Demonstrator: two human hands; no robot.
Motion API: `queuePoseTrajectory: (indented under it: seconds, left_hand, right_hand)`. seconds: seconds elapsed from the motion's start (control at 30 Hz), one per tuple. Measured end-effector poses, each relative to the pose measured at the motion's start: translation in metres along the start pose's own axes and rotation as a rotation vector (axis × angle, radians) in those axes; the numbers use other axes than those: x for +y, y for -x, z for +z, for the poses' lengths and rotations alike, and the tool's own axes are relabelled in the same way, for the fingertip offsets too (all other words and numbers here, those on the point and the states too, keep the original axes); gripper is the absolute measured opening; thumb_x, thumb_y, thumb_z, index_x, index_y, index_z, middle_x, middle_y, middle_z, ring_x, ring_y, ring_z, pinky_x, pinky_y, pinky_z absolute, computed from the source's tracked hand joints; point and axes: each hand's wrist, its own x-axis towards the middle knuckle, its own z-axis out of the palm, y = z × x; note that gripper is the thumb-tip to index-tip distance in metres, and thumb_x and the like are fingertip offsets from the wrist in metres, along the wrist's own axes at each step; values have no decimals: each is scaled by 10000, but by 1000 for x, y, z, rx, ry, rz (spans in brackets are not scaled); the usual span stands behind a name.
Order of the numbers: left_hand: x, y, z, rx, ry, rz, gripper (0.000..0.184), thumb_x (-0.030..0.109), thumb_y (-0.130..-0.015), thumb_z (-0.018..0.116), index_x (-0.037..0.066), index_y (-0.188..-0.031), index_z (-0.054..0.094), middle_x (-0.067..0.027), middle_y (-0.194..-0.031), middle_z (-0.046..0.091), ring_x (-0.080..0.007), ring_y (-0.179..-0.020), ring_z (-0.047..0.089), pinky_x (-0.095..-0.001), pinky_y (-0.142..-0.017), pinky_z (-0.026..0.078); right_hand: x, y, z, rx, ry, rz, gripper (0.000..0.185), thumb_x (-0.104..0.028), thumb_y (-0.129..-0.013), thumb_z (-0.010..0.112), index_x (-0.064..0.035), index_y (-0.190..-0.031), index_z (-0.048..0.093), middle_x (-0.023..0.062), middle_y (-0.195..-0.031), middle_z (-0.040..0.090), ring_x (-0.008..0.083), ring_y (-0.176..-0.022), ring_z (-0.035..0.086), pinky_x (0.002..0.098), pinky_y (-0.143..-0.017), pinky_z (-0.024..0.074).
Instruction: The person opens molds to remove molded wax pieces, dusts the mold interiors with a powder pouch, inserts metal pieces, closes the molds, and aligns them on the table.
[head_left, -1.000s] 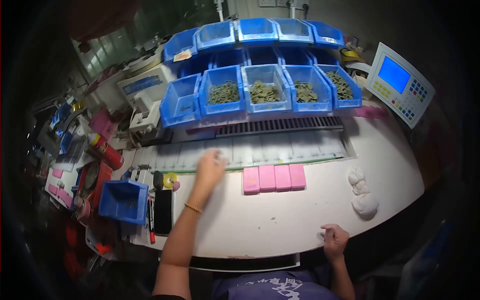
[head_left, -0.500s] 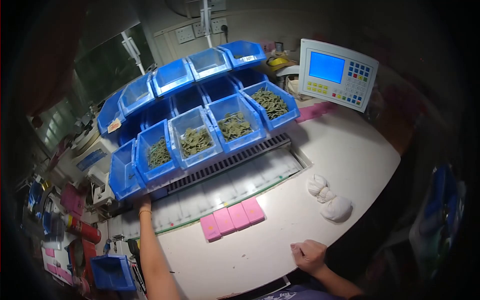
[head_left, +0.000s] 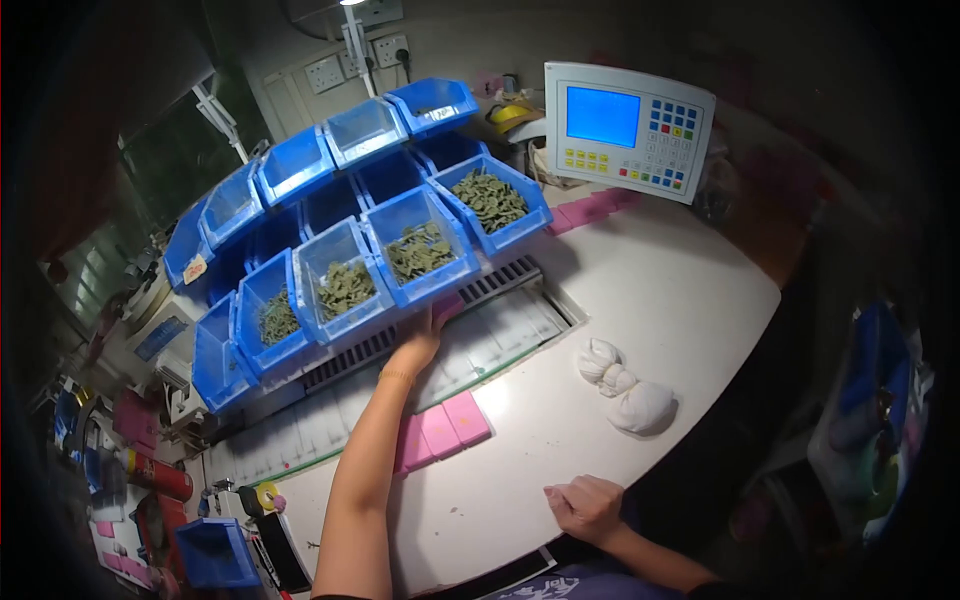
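Observation:
My left hand (head_left: 418, 343) reaches under the front row of bins, palm side hidden, its fingers partly out of sight beneath a bin. At its fingertips a pink block (head_left: 447, 307) shows, apparently in its grasp, above the slotted strip. Below my forearm, several flat pink blocks (head_left: 440, 431) lie side by side on the table, partly covered by the arm. My right hand (head_left: 588, 506) is curled into a fist near the table's front edge, with nothing visible in it. Beyond it lies a knotted white cloth bundle (head_left: 640, 405).
Blue bins (head_left: 415, 275) stand in tiers, several holding small green pieces. Under them run a slotted strip (head_left: 510, 277) and a pale panel (head_left: 400, 385). A control panel (head_left: 630, 130) with a lit blue screen stands at the back right. Another blue bin (head_left: 215, 553) is at lower left.
My left hand has moved right along the underside of the bins, and a pink block now shows at its fingers. My right fist stays by the table edge. The whole view has shifted.

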Motion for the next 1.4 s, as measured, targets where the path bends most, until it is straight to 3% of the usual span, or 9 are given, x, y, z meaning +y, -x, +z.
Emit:
queuePoseTrajectory:
  seconds: [0.23,0.3,0.37,0.5,0.83,1.0,1.07,1.13,1.4]
  left_hand:
    - [37,35,-69,-211,10,-199,372,121,-901,563,89,-1271,568,-224,-1166,618,-432,-961,620,-493,-855,498]
    - [33,76,-102,18,84,51,380,96,-870,598,92,-1250,607,-185,-1123,640,-407,-879,631,-450,-806,515]
    - [32,122,-128,44,214,-7,325,100,-882,611,73,-1204,651,-129,-1031,682,-299,-808,648,-358,-749,515]
    - [95,202,-190,-211,829,-775,214,139,-948,579,-11,-1030,708,-49,-929,710,-84,-796,595,-227,-712,474]
    - [171,304,-159,-254,2275,-1001,603,329,-947,610,-24,-1387,397,-145,-1262,579,-193,-1041,601,-292,-833,507]
    - [180,280,-173,-175,2018,-928,629,257,-823,786,15,-1311,472,-121,-1210,612,-216,-1091,612,-342,-928,507]
    - [183,275,-178,-44,989,-570,487,207,-839,778,10,-1222,551,-91,-1135,635,-190,-942,643,-296,-825,543]
    - [189,274,-171,-11,899,-616,475,189,-792,818,-4,-1157,584,-105,-1045,658,-205,-875,659,-307,-767,548]
    - [197,281,-156,0,768,-539,454,114,-762,761,21,-1169,584,-131,-967,635,-242,-826,661,-332,-716,534]
  right_hand:
    - [6,-16,-8,-158,-120,77,112,-194,-818,723,-88,-822,686,22,-625,548,212,-530,560,339,-487,452]
    - [11,-52,-21,-612,-434,355,408,-213,-822,719,-55,-1184,618,89,-898,633,241,-809,624,354,-706,511]
    - [21,-81,-5,-589,-315,79,738,-230,-804,733,-51,-1433,390,163,-1206,561,301,-1119,521,387,-960,435]
    - [22,-129,62,-602,-349,-195,886,-274,-741,773,-35,-1465,323,206,-1324,467,375,-1229,394,439,-1072,331]
    - [-49,-67,25,-780,-794,-266,855,-285,-768,798,11,-1438,356,201,-1321,480,362,-1213,455,429,-1054,363]
    - [-74,-32,9,-640,-882,-174,823,-299,-838,756,6,-1461,312,230,-1370,435,352,-1279,446,418,-1076,386]
    - [-71,-21,9,-767,-1046,285,824,-284,-887,717,-7,-1507,250,169,-1487,366,282,-1343,403,394,-1123,331]
    - [-76,-9,17,-878,-1159,467,704,-249,-951,629,-7,-1507,271,181,-1480,396,259,-1291,476,369,-1092,366]
    - [-78,-17,4,-737,-659,149,596,-249,-902,688,-15,-1400,461,203,-1333,531,276,-1076,574,345,-930,470]
